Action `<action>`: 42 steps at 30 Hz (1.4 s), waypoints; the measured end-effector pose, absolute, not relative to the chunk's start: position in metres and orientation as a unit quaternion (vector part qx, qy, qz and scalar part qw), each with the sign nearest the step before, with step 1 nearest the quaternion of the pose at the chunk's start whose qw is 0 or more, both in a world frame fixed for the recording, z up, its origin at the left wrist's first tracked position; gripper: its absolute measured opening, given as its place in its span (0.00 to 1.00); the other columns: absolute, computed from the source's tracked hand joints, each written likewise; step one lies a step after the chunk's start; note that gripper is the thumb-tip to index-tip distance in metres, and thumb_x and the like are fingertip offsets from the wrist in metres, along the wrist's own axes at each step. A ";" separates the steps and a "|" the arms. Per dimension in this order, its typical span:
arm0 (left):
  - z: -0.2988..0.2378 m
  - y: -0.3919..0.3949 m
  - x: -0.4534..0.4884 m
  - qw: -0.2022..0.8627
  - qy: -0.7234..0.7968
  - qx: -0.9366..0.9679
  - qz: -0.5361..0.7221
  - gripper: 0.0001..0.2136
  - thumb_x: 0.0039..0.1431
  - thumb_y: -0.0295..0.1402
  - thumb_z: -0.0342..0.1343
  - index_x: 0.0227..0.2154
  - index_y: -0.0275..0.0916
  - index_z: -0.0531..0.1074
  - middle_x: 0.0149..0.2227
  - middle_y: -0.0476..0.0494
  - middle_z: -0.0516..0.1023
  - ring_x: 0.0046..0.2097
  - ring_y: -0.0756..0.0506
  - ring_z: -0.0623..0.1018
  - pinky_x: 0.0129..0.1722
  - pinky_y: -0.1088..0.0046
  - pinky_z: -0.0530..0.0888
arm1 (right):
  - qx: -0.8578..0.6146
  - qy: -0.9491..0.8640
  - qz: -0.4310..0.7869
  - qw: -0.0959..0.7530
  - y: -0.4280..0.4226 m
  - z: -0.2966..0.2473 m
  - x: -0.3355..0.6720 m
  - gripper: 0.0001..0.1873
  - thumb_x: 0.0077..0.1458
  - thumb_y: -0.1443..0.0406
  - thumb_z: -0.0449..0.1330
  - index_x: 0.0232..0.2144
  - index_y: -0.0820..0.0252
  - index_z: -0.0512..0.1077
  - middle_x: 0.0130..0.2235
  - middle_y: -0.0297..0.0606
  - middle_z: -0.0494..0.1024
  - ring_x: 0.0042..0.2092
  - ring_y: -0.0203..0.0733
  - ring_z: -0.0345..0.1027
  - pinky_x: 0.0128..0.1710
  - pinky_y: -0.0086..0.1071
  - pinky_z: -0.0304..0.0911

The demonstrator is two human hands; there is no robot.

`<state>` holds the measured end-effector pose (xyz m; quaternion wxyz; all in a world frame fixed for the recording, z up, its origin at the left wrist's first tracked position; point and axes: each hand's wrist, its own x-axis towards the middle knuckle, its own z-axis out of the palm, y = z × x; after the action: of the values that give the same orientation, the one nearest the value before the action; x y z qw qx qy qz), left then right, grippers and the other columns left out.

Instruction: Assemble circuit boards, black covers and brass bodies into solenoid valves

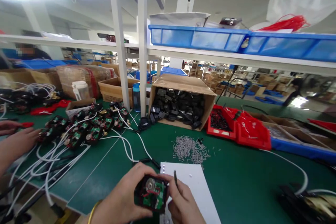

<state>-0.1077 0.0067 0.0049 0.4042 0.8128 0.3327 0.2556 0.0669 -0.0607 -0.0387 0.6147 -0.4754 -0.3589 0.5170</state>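
My left hand (126, 196) is closed round a small black housing (152, 193) that holds a green circuit board with a round metal part and a red wire. My right hand (183, 201) touches the housing's right side and pinches a thin dark tool (175, 178) that points upward. Both hands hover over a white sheet (195, 182) on the green bench. A pile of small silver pins (190, 148) lies just beyond the sheet. A white cable (131, 147) runs from behind my left hand toward the assembled units.
Another person's hands (13, 140) work at the left among black units with green boards (86, 126) and white cables. A tipped cardboard box of black housings (181, 106) stands behind the pins. Red bins (238, 126) sit to the right. White posts (141, 42) and blue shelf bins (199, 38) rise behind.
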 end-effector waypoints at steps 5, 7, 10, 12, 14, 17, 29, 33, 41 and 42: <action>-0.028 0.002 -0.097 0.480 0.433 0.690 0.328 0.29 0.40 0.25 0.57 0.50 0.42 0.62 0.49 0.41 0.70 0.48 0.41 0.71 0.50 0.63 0.68 | -0.434 -0.252 0.601 0.622 -0.063 -0.059 0.057 0.29 0.39 0.49 0.67 0.38 0.63 0.66 0.18 0.30 0.69 0.14 0.29 0.56 0.14 0.22 0.51; -0.045 -0.008 -0.090 0.493 0.442 0.675 0.326 0.26 0.44 0.29 0.56 0.50 0.42 0.62 0.50 0.40 0.70 0.51 0.39 0.70 0.53 0.59 0.65 | -0.443 -0.213 0.595 0.636 -0.069 -0.068 0.053 0.29 0.39 0.50 0.67 0.38 0.60 0.65 0.21 0.32 0.71 0.14 0.29 0.55 0.12 0.21 0.49; -0.065 -0.028 -0.076 0.502 0.432 0.667 0.341 0.36 0.38 0.31 0.61 0.54 0.42 0.57 0.55 0.38 0.64 0.56 0.36 0.64 0.57 0.56 0.59 | -0.453 -0.182 0.558 0.671 -0.076 -0.074 0.041 0.27 0.39 0.52 0.68 0.37 0.59 0.64 0.26 0.34 0.74 0.20 0.33 0.65 0.17 0.23 0.57; -0.073 -0.037 -0.068 0.520 0.453 0.624 0.366 0.39 0.35 0.30 0.63 0.55 0.40 0.54 0.55 0.37 0.64 0.55 0.36 0.65 0.57 0.57 0.61 | -0.455 -0.185 0.533 0.689 -0.080 -0.073 0.035 0.27 0.38 0.53 0.69 0.36 0.59 0.65 0.29 0.36 0.74 0.27 0.36 0.69 0.24 0.25 0.64; -0.076 -0.039 -0.065 0.567 0.448 0.574 0.386 0.37 0.37 0.32 0.64 0.53 0.39 0.54 0.53 0.37 0.67 0.52 0.37 0.69 0.52 0.60 0.66 | -0.476 -0.203 0.539 0.665 -0.085 -0.067 0.038 0.26 0.39 0.53 0.69 0.36 0.61 0.67 0.30 0.36 0.75 0.24 0.32 0.66 0.21 0.23 0.62; -0.074 -0.030 -0.078 0.640 0.405 0.502 0.417 0.39 0.34 0.44 0.66 0.51 0.39 0.57 0.49 0.38 0.70 0.47 0.38 0.72 0.43 0.67 0.72 | -0.503 -0.225 0.573 0.607 -0.097 -0.052 0.065 0.25 0.48 0.47 0.60 0.33 0.66 0.71 0.25 0.37 0.74 0.13 0.22 0.46 0.10 0.19 0.45; -0.035 -0.034 -0.109 0.539 0.285 0.792 0.029 0.19 0.33 0.39 0.64 0.33 0.42 0.71 0.57 0.42 0.64 0.55 0.33 0.65 0.51 0.60 0.66 | -0.596 -0.173 0.495 0.608 -0.118 -0.081 0.086 0.30 0.46 0.40 0.55 0.27 0.64 0.70 0.22 0.41 0.76 0.21 0.35 0.66 0.19 0.24 0.60; -0.031 -0.040 -0.103 0.523 0.294 0.800 -0.013 0.19 0.33 0.39 0.65 0.32 0.42 0.71 0.60 0.40 0.59 0.55 0.33 0.67 0.51 0.59 0.66 | -0.671 -0.232 0.431 0.557 -0.119 -0.088 0.080 0.22 0.39 0.51 0.67 0.28 0.63 0.69 0.23 0.40 0.77 0.24 0.38 0.70 0.27 0.29 0.66; -0.028 -0.040 -0.102 0.492 0.313 0.811 -0.037 0.19 0.35 0.38 0.65 0.33 0.42 0.70 0.61 0.41 0.57 0.57 0.36 0.65 0.52 0.62 0.66 | -0.693 -0.269 0.380 0.551 -0.120 -0.088 0.078 0.20 0.48 0.50 0.60 0.27 0.63 0.69 0.24 0.42 0.78 0.26 0.43 0.72 0.28 0.32 0.70; -0.029 -0.040 -0.103 0.492 0.312 0.812 -0.034 0.19 0.35 0.38 0.65 0.33 0.42 0.70 0.61 0.42 0.58 0.57 0.36 0.65 0.52 0.63 0.66 | -0.690 -0.276 0.386 0.547 -0.120 -0.088 0.079 0.20 0.48 0.51 0.59 0.27 0.63 0.69 0.24 0.42 0.78 0.26 0.43 0.73 0.28 0.32 0.70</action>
<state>-0.1026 -0.0401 -0.0291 0.4918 0.8122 0.3119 -0.0338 0.0788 -0.1204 -0.0877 0.5465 -0.6895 -0.2765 0.3865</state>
